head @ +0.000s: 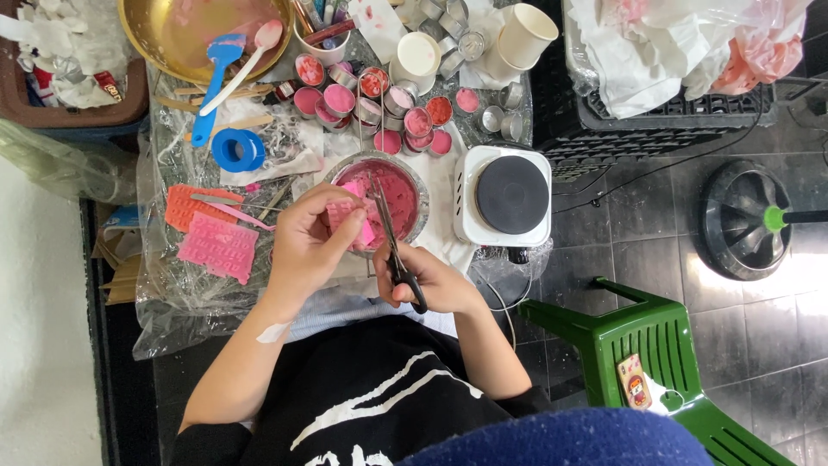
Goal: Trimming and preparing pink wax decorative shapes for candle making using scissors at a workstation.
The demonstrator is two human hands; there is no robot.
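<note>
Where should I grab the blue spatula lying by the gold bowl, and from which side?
Grip the blue spatula by its long straight handle, near the lower end that lies free on the plastic sheet. Come from above on the left side; its wide blade rests up against the gold bowl beside a pink spoon, so that end is crowded.

Soft, even daylight fills the scene, bright and without hard shadows. The white wall [39,345] at the left is nearly washed out. Glare sits on the clear plastic sheet [185,298] over the worktop and on the dark floor tiles [759,319]. The focus is sharp in the middle; straight lines bend slightly towards the edges.
</note>
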